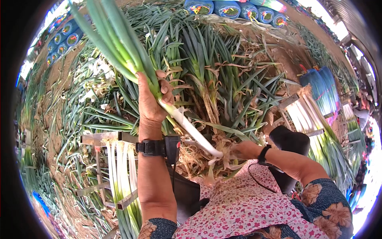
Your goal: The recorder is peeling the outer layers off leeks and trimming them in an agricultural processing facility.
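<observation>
My left hand (153,97) is wrapped round a large green onion (195,133), just where the white shank turns green. Its long leaves rise toward the upper left, and the white root end slants down to the right, above my lap. Beside that root end, my right hand (246,150) has its fingers closed on pale, papery outer skin (227,148). Its fingertips are partly hidden. Just beyond both hands lies a thick heap of unpeeled green onions (207,59), with dry brown leaves and roots among them.
Metal racks hold trimmed white-stemmed onions, one rack (103,138) at my left and another stack (308,113) at my right. Blue-wrapped bundles (227,10) line the far edge; more blue bundles (323,89) stand right. Leaf scraps litter the ground. A person (363,107) is at the far right.
</observation>
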`<state>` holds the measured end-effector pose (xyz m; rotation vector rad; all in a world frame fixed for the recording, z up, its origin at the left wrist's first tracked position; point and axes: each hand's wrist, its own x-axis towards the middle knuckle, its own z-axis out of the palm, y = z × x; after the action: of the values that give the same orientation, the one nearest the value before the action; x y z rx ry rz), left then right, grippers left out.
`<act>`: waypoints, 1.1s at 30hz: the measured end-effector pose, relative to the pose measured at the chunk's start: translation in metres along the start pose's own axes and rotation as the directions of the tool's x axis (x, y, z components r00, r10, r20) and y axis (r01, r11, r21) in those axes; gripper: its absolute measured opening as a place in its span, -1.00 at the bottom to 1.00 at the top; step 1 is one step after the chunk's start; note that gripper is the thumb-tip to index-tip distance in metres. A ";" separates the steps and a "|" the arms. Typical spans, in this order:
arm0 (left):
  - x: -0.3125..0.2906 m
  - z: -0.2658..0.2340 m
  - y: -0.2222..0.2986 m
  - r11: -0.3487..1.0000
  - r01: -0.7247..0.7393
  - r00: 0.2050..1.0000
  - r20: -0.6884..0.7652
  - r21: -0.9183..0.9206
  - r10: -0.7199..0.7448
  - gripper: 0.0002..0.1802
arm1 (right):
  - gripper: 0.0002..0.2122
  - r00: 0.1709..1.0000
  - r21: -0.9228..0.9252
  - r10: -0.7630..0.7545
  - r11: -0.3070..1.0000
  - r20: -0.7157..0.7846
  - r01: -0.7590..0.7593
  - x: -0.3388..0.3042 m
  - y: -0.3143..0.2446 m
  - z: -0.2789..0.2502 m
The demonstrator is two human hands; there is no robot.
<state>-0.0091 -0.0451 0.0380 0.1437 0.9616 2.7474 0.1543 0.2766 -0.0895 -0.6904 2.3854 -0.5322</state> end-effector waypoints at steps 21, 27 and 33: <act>-0.033 0.026 -0.103 0.821 0.178 0.981 -0.028 0.543 -0.194 -0.84 | -0.68 0.715 0.614 0.275 0.743 -0.643 0.267 0.071 -0.103 -0.048; -0.002 0.024 -0.052 0.999 -0.052 0.991 -0.128 -0.010 0.050 -0.60 | -0.67 0.668 0.474 0.257 0.865 -0.699 0.164 0.068 -0.097 -0.033; -0.001 0.010 -0.052 0.982 -0.107 0.993 -0.072 -0.153 0.097 -0.45 | -0.67 0.711 0.654 0.285 0.689 -0.642 0.314 0.079 -0.119 -0.080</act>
<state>0.0033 0.0004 0.0132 0.0800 0.7690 2.9246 0.0907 0.1538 -0.0031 -0.0999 2.4440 -1.9455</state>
